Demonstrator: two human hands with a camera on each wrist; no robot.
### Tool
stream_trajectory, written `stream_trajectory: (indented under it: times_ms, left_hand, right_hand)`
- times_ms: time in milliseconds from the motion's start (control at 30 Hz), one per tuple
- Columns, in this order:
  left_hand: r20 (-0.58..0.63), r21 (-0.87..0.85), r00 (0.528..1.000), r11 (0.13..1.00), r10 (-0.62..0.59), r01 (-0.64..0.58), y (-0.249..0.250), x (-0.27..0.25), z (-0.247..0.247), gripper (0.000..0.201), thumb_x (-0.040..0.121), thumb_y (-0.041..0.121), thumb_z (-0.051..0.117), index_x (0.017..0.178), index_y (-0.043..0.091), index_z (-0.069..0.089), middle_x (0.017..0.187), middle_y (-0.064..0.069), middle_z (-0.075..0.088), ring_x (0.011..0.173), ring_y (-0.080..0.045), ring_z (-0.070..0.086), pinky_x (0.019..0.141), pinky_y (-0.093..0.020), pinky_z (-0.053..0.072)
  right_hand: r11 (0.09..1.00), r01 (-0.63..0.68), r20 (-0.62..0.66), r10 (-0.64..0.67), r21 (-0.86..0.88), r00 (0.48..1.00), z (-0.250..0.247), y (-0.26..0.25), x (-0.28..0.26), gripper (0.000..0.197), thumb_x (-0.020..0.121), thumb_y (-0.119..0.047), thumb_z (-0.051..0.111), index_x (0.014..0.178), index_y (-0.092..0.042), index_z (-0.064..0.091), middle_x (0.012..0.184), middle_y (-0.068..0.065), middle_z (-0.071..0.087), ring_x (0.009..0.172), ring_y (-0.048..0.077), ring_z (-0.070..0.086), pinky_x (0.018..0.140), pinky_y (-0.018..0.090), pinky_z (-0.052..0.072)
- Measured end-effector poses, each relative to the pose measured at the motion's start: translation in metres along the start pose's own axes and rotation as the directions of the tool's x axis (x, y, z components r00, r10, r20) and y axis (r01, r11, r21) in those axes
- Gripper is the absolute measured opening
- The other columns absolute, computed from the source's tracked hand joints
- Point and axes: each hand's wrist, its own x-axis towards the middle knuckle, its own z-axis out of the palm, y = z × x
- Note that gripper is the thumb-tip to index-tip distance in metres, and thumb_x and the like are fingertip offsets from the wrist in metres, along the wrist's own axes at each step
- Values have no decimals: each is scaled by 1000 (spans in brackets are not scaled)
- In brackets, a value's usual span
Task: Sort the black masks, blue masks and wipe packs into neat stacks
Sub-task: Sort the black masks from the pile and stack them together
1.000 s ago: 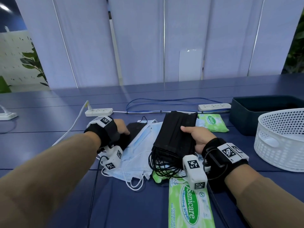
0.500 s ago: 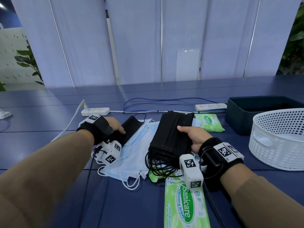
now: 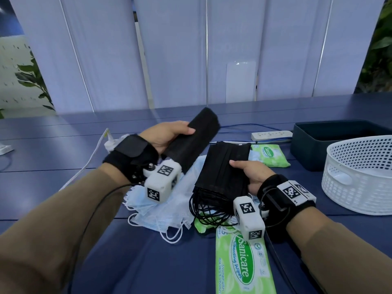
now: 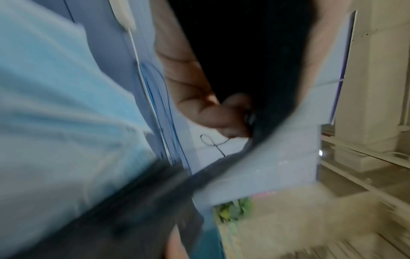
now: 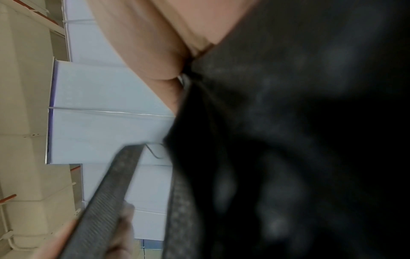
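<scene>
My left hand [image 3: 169, 135] grips a single black mask [image 3: 195, 141], lifted off the table and tilted up toward the back. The left wrist view shows that mask [image 4: 255, 52] dark between my thumb and fingers. My right hand [image 3: 252, 174] holds a thick stack of black masks [image 3: 224, 170] by its right edge, thumb on top, ear loops dangling at the front. That stack [image 5: 299, 140] fills the right wrist view. Blue masks [image 3: 165, 211] lie spread under and left of the stack. One wipe pack [image 3: 241, 264] lies near me, another wipe pack [image 3: 269, 154] sits behind the stack.
A white perforated basket [image 3: 360, 175] and a dark bin [image 3: 331, 145] stand at the right. Two power strips, one [image 3: 271, 135] behind the pile, and blue and white cables run along the back of the blue table [image 3: 53, 149].
My left hand has picked the single black mask up from the blue masks and raised it up and to the right. The right hand stays on the black stack.
</scene>
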Motion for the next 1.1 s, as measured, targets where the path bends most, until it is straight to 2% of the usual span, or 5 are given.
stream_trajectory:
  times_ms: [167, 467, 700, 900, 1100]
  left_hand:
    - [-72, -100, 996, 994, 44, -51, -25, 21, 61, 16, 90, -1, 53, 84, 14, 55, 61, -1, 64, 52, -11, 62, 54, -20, 54]
    - [-104, 556, 969, 821, 224, -130, -58, 22, 47, 25, 86, 0, 62, 111, 2, 64, 77, 1, 53, 58, 3, 51, 56, -5, 39]
    - [-64, 480, 932, 830, 356, -284, -54, 12, 42, 19, 86, -3, 59, 88, 16, 61, 78, 2, 54, 74, -14, 48, 72, -18, 43]
    - [-200, 38, 927, 948, 316, -315, -40, 5, 37, 73, 82, 15, 70, 141, 22, 27, 126, -6, 53, 107, -17, 61, 82, -29, 54]
    - [-15, 181, 886, 873, 464, -454, -26, -13, 52, 46, 85, 4, 64, 127, 16, 49, 119, 4, 64, 107, -6, 63, 85, -18, 50]
  right_hand:
    - [997, 4, 17, -5, 72, 1000, 3, 0, -2, 15, 92, -5, 50, 97, 0, 63, 79, 16, 70, 70, 29, 67, 57, 37, 55]
    - [949, 53, 57, -74, 312, 996, -1, -1, 7, 72, 93, -63, 27, 115, -6, 64, 113, 21, 66, 107, 33, 62, 93, 43, 48]
    - [970, 221, 120, -232, 99, 965, 5, -10, -5, 29, 90, 5, 46, 115, -4, 58, 89, 13, 69, 71, 24, 67, 65, 33, 58]
    - [890, 448, 236, -455, 89, 858, 10, -30, -28, 43, 88, 9, 49, 128, -7, 49, 116, 12, 64, 99, 23, 63, 83, 31, 55]
    - [797, 604, 252, -585, 3, 771, 20, -42, -46, 48, 84, 1, 59, 130, -7, 47, 122, 12, 61, 111, 25, 60, 95, 35, 49]
